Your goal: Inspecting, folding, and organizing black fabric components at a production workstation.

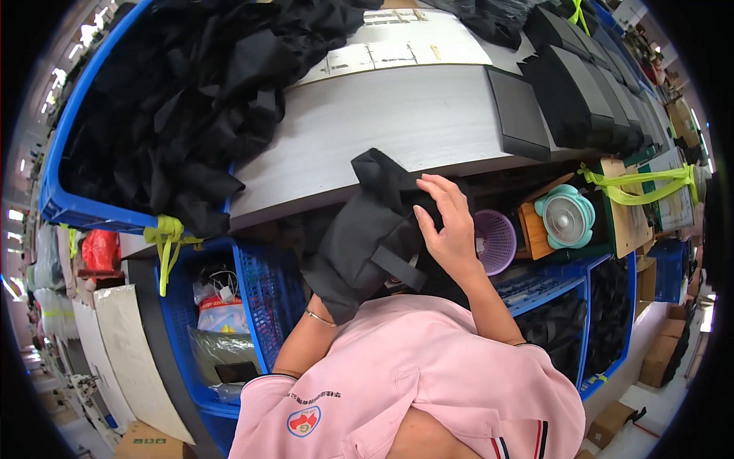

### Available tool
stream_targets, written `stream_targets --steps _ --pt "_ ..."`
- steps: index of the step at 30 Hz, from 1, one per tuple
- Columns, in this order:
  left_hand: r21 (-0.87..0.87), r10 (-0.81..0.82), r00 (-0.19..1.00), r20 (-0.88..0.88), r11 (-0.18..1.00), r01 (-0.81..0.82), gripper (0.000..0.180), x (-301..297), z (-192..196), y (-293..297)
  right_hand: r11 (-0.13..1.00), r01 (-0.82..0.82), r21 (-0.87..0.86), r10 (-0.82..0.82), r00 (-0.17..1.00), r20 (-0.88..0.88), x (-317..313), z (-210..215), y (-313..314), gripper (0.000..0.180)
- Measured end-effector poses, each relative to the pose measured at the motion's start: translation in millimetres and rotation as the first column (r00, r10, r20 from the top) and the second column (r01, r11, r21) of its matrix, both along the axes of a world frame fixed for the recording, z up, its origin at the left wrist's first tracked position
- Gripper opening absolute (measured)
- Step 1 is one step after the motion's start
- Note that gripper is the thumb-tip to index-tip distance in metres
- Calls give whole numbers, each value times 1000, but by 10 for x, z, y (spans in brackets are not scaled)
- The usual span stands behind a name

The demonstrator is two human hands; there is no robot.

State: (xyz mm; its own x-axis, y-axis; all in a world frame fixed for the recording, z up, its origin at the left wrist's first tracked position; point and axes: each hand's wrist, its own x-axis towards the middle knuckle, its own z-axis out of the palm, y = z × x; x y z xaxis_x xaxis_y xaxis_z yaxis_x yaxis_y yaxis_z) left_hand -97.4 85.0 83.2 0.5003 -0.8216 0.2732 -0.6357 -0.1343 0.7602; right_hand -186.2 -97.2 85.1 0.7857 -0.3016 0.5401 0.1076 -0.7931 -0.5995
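A: Largest first. Grey counter (397,122) runs across the far half. Blue bin (57,191) at far left, heaped with black cloth (191,84). Row of black pouches (573,92) stacked far right.

B: And below the counter edge?

A: Blue mesh crates (267,291) at near left, one holding bagged odds and ends. Right of centre, a purple basket (493,241) and a small teal fan (566,218).

B: The piece in hand?

A: Black fabric bag (367,237), held in the air just off the near edge of the counter, in front of the pink shirt. Its top corner overlaps the counter edge; a strap hangs across the lower part.

B: Hands?

A: Right hand (447,222) lies on the bag's right side, fingers (440,191) spread and curled over the upper edge, pressing rather than clenched. Left hand is inside or behind the bag, wrist with a thin bracelet showing below it; can't tell how it's holding.

B: Risks?

A: My read: the loose strap could snag on the counter edge or the crate below. With only a flat right-hand hold, the bag could slip into the crate if the hidden hand loosens.
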Motion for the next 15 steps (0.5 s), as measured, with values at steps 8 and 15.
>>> stream_targets --steps 8,15 --pt "-196 20 898 -440 974 -117 34 193 -766 80 938 -200 285 263 943 -204 137 -46 -342 9" --pt "-56 -60 16 -998 768 -638 44 790 -657 94 914 -202 352 283 940 -193 633 288 -797 12"
